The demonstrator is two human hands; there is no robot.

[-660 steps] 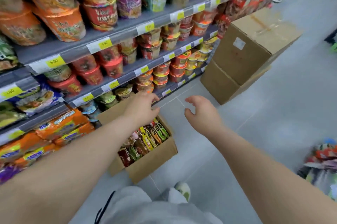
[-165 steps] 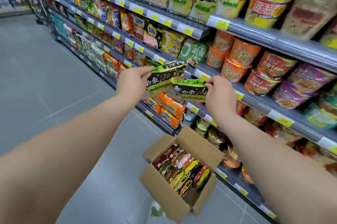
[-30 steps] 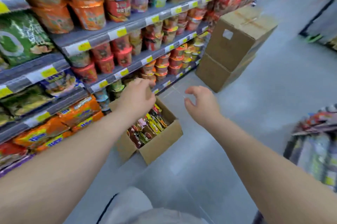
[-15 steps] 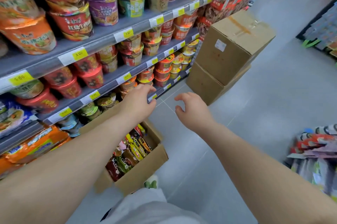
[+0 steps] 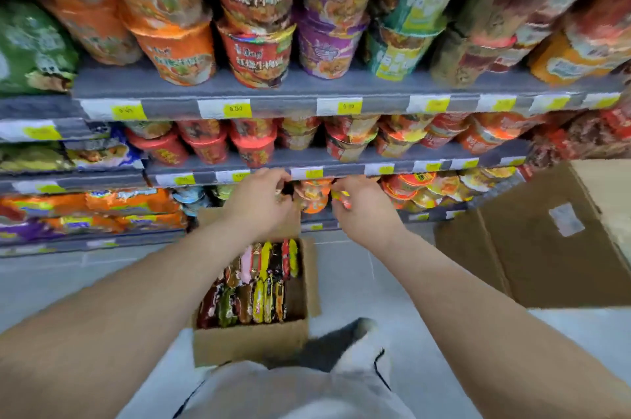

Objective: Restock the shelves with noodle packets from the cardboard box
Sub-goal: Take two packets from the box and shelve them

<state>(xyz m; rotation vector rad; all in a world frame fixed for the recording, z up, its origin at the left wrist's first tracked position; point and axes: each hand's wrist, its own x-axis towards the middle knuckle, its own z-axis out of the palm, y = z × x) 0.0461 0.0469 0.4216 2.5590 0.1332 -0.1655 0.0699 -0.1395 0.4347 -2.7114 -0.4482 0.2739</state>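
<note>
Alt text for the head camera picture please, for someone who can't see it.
A left hand and a right hand reach toward a low shelf of noodle cups, above an open cardboard box packed with noodle packets on the floor. Blur hides whether either hand holds anything. A bigger closed box stands at right.

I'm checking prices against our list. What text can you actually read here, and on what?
"5.00": yellow price tag on the shelf edge.
"5.00": next tag to its right.
Too blurred to read: other tags, cup lettering, noodle packets, box label.
</note>
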